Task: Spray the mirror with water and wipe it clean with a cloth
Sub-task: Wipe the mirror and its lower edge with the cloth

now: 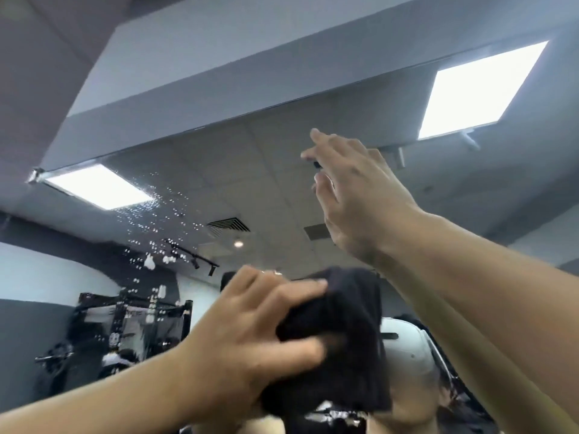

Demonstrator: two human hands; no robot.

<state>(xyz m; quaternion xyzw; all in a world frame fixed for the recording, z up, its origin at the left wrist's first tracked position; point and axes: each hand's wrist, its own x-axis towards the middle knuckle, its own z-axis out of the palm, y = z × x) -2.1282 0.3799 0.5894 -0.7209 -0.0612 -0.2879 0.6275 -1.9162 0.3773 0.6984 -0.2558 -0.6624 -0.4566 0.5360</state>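
The mirror (219, 189) is smooth, glossy glass, throwing back bright ceiling panels and a matt tiled ceiling. Toward its upper left corner the sheen is broken by a scatter of clear water droplets (150, 245), beaded and shining. A small shiny metal clip (35, 176) sits at that corner. The cloth (341, 333) is dark, soft, matt fabric, bunched and creased, with no shine. The wall above the mirror's top edge (188, 89) looks painted, flat and matt.

Left hand (250, 333) with cloth (338, 339) low on mirror (250, 170); right hand (351, 195) higher, rightward; droplets (156, 220) upper left.
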